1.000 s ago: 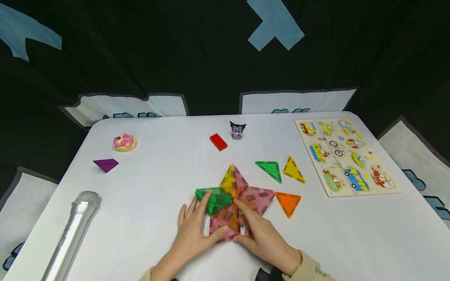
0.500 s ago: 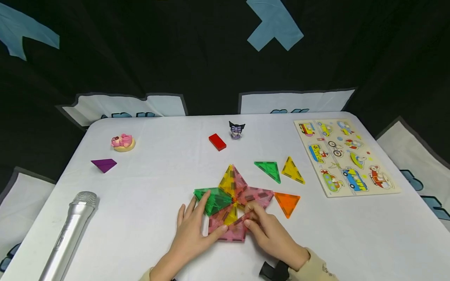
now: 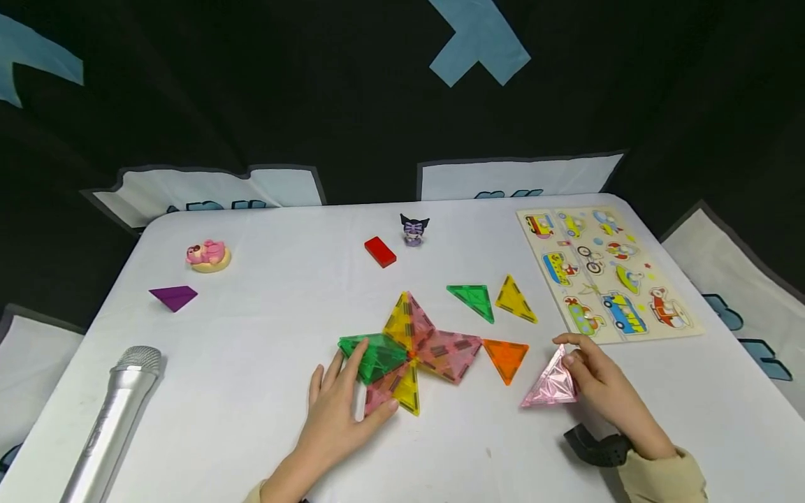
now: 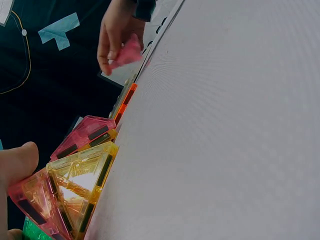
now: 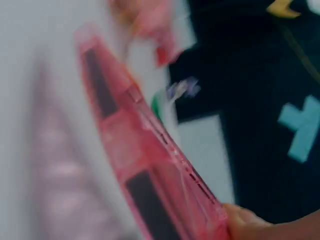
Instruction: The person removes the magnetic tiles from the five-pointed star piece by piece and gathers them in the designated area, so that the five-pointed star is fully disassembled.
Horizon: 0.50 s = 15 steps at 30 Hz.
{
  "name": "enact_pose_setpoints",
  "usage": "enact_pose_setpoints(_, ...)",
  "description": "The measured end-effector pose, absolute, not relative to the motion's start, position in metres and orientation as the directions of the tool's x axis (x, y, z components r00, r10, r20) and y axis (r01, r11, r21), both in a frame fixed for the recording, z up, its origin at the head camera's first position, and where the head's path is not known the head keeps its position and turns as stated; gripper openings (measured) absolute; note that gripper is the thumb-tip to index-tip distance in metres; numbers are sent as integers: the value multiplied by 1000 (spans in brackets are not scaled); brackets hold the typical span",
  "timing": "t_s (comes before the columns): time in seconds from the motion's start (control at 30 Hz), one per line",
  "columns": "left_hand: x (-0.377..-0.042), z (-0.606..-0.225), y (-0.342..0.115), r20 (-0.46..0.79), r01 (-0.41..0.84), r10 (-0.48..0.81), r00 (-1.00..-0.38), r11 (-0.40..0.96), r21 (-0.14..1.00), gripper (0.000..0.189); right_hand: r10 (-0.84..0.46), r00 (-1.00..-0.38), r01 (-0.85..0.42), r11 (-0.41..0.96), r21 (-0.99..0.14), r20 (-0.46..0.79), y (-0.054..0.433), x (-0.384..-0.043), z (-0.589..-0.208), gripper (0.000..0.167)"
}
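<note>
A star-like cluster of translucent magnetic tiles stands mid-table in the head view: green tile [image 3: 379,358], pink tile [image 3: 449,351] and yellow tile [image 3: 398,326] among them. My left hand [image 3: 333,413] spreads over its left side, fingers resting on the green part and the thumb at the lower pink edge. In the left wrist view, that thumb [image 4: 22,162] is beside a yellow tile [image 4: 82,182]. To the right, my right hand [image 3: 606,388] pinches a pink triangular magnetic tile [image 3: 553,384], tilted up, by its upper edge. The held tile is large and blurred in the right wrist view.
Loose orange [image 3: 506,360], green [image 3: 474,300] and yellow [image 3: 516,300] triangles lie right of the cluster. A wooden picture puzzle [image 3: 610,279] is at right, a silver microphone [image 3: 119,412] at left. Farther back are a red block [image 3: 380,251], small figurine [image 3: 414,230], pink toy [image 3: 209,256] and purple triangle [image 3: 174,297].
My right hand has pulled the pink tile off the cluster's lower right and carried it right, past the orange triangle. My left hand stays on the cluster.
</note>
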<state>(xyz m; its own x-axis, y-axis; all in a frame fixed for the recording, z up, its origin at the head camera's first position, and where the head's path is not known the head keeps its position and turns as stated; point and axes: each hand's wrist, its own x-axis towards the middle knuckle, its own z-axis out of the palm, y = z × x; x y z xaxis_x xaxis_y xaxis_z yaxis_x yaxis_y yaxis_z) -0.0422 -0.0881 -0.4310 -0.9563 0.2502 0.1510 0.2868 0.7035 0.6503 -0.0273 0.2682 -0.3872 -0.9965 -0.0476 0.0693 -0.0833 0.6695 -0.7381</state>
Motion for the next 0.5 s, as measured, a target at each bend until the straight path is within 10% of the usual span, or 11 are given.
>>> enact_pose_setpoints(0.5,-41,-429,-88,159,284,241,-958,686,670,75,38,-998,64,845,-532,-59,262,-44,-390,33)
